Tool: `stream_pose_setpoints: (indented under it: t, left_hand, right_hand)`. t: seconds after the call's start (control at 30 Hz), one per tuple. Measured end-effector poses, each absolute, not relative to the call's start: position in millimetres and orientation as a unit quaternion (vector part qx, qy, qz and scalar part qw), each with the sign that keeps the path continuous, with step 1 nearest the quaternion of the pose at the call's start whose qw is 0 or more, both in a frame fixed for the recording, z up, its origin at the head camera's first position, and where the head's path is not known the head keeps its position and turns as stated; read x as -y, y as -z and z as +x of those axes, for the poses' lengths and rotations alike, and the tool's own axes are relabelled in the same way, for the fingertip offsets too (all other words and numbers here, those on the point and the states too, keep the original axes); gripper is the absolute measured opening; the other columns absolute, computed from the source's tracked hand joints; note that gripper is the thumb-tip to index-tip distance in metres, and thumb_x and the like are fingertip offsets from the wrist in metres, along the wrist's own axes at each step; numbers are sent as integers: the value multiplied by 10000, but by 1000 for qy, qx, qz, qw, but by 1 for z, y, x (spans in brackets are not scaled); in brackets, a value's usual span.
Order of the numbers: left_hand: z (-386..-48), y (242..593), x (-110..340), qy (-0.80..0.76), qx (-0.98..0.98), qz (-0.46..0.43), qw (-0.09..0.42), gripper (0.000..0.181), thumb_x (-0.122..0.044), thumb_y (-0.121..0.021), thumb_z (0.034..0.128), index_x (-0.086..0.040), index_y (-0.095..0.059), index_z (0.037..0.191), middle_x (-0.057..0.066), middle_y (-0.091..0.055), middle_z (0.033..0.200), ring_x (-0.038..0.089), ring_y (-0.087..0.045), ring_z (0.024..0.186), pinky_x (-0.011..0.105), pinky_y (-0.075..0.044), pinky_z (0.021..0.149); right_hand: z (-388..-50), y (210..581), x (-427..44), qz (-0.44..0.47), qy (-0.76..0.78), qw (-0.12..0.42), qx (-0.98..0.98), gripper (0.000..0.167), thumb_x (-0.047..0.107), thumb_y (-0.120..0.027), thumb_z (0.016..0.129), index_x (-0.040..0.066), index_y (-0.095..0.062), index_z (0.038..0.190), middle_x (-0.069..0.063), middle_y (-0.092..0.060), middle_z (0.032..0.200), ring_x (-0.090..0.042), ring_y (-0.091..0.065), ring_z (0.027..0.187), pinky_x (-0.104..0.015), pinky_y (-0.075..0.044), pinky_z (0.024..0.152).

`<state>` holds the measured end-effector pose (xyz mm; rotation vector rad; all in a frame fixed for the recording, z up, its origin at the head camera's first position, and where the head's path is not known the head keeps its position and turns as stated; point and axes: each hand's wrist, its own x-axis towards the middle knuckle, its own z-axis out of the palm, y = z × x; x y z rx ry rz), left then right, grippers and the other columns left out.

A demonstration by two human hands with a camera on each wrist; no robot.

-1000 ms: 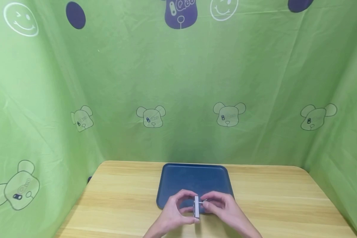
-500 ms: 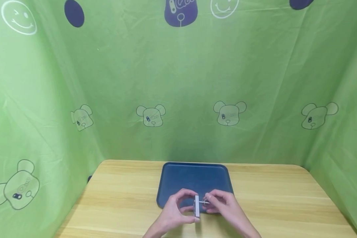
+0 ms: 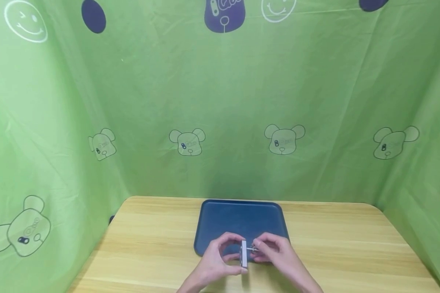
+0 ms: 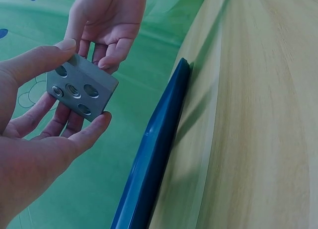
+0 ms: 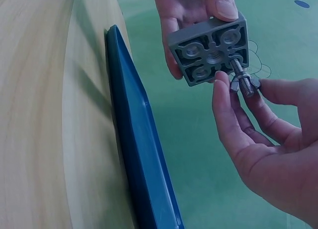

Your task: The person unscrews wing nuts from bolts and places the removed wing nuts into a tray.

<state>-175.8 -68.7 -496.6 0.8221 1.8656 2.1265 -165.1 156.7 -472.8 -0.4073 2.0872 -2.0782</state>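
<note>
Nearest, raised above the near part of the worktop [image 3: 337, 240]: a left grip [image 3: 216, 261] spread to the width of a grey block [image 4: 82, 87], thumb and fingertips on opposite edges. Close beside, a right grip [image 3: 278, 253] almost closed, fingers curled around a winged nut [image 5: 255, 83] on a threaded bolt [image 5: 237, 65].

Grey block held on edge in the air, by the near edge of a blue tray [image 3: 242, 221]; narrow side up to the head view, broad faces turned toward the worktop's left and right edges. Five round holes on the left face, ribs and recesses on the right. Threaded bolt at a corner hole, square to the block, long axis running crosswise, free end toward the worktop's right edge.

Hidden: part of the tray's near edge, behind both hands; right fingertips, behind the block in the left wrist view. Winged nut too small to make out from the head. Forearms cut off below.

Farther back, blue tray flat near the worktop's far edge. Beyond, green cloth [image 3: 234, 89] printed with bear heads [image 3: 187, 144].
</note>
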Motion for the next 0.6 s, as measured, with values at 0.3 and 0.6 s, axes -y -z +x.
stream_pose_setpoints:
  t: [0.3,0.6]
  left_hand:
    - [-176,497,68,-719,-631,275,96,633,130,-841,694,-12,-612,1267,186,-572,1308,452,-529,1270,457,-565,1045]
    - [-176,498,68,-718,-630,277,100,656,140,-832,692,60,-576,1291,295,-543,1332,384,-560,1254,457,-565,1044]
  right_hand:
    - [-164,471,-159,-158,694,99,-695,316,99,-676,983,-151,-618,1168,-287,-665,1140,-254,-732,1013,-376,-627,934]
    - [-162,473,-160,-175,647,67,-739,291,82,-749,923,-41,-674,1176,-226,-677,1162,-184,-729,1027,-258,-629,894]
